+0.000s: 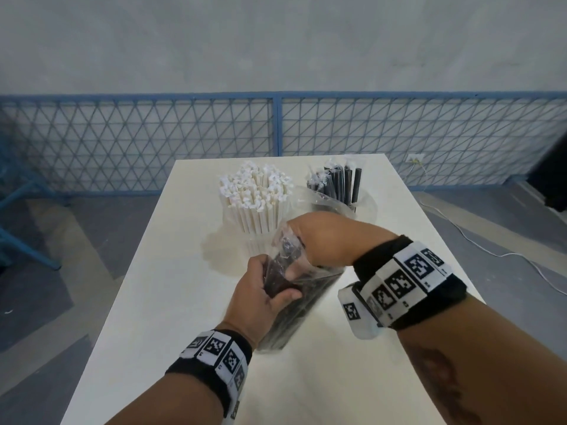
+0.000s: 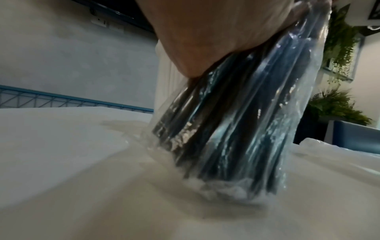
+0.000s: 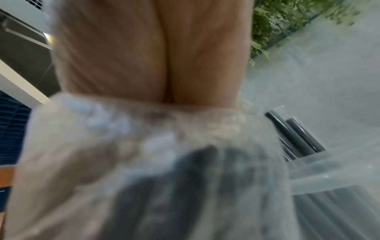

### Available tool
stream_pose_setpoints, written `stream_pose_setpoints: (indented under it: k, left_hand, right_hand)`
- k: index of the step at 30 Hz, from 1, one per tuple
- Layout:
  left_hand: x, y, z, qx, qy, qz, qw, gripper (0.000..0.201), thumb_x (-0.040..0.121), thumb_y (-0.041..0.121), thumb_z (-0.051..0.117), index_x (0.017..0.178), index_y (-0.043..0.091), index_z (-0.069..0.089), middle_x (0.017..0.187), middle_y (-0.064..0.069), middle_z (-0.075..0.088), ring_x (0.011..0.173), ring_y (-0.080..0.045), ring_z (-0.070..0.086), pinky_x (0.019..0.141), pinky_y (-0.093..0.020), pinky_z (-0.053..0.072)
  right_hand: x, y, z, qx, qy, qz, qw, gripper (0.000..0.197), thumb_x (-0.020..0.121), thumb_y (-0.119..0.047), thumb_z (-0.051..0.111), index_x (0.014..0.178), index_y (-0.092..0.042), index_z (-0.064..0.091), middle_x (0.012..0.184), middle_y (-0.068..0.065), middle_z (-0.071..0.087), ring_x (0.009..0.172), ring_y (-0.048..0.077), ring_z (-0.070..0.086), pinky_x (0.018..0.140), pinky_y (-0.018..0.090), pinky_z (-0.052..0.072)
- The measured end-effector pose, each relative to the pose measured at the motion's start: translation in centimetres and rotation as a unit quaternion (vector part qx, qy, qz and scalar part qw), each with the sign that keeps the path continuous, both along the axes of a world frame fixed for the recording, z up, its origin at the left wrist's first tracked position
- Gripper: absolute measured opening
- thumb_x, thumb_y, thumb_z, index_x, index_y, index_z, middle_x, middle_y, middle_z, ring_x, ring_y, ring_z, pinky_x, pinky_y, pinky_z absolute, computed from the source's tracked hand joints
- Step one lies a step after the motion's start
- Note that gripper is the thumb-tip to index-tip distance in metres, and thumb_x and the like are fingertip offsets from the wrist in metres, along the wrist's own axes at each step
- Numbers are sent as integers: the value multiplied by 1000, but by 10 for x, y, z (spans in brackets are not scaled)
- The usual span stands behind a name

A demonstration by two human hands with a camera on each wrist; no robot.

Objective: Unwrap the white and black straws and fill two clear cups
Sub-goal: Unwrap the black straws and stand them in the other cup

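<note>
My left hand (image 1: 276, 288) grips a clear plastic bag of black straws (image 1: 291, 305) around its upper part. The bag stands tilted with its lower end on the white table (image 1: 171, 302). My right hand (image 1: 299, 259) reaches into the bag's open top, and its fingers are hidden behind the plastic. The left wrist view shows the bag (image 2: 236, 121) under my left palm (image 2: 205, 32). The right wrist view is blurred, with the bag's mouth (image 3: 144, 138) bunched round my hand. At the far end a clear cup of white straws (image 1: 254, 204) stands beside a clear cup of black straws (image 1: 340, 191).
Loose clear wrapping (image 1: 219, 251) lies on the table in front of the white-straw cup. A blue mesh fence (image 1: 276, 127) and a grey wall stand behind the table. A white cable (image 1: 491, 253) runs across the floor at the right.
</note>
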State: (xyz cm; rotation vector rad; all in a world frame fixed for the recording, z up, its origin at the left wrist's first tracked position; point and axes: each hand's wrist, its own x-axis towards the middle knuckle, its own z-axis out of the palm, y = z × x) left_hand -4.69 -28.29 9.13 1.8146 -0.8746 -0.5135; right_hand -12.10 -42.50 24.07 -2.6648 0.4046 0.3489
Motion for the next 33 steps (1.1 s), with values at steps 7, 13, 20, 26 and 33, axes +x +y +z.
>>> stream_pose_setpoints:
  k: [7, 13, 20, 26, 33]
  left_hand:
    - [-4, 1, 0, 7, 36, -8, 999, 100, 48, 61, 90, 127, 46, 32, 126, 17, 62, 118, -5, 61, 102, -33, 51]
    - [-3, -5, -1, 12, 30, 47, 998, 59, 65, 34, 92, 106, 40, 51, 103, 20, 71, 96, 5, 67, 86, -23, 56]
    - [-9, -24, 4, -57, 79, 92, 991, 28, 82, 16, 82, 101, 26, 65, 94, 9, 77, 87, 0, 71, 72, -10, 53]
    - [-11, -18, -2, -35, 112, 54, 992, 43, 77, 14, 87, 109, 27, 63, 98, 13, 77, 92, 2, 72, 78, -11, 54]
    - [-12, -16, -6, -14, 137, 28, 990, 48, 73, 8, 89, 109, 26, 62, 103, 12, 78, 99, -6, 74, 89, -26, 58]
  right_hand:
    - [-1, 1, -4, 17, -52, 8, 998, 15, 77, -30, 75, 89, -23, 67, 87, -6, 69, 81, 14, 65, 79, 39, 56]
    - [-9, -19, 48, 14, -134, -19, 991, 29, 80, -30, 78, 107, -30, 68, 92, -18, 64, 88, 6, 62, 83, 24, 51]
    - [-14, -14, 11, 248, -266, -207, 908, 70, 69, -73, 61, 123, -30, 54, 115, -13, 64, 104, 3, 62, 89, 27, 49]
    - [-12, 8, -12, 364, -276, -180, 871, 51, 73, -24, 85, 118, -17, 63, 106, -6, 73, 95, 2, 69, 86, 21, 54]
    - [-3, 18, 27, 407, -361, -189, 818, 19, 80, -16, 78, 92, -18, 62, 84, -5, 66, 82, 13, 66, 82, 34, 56]
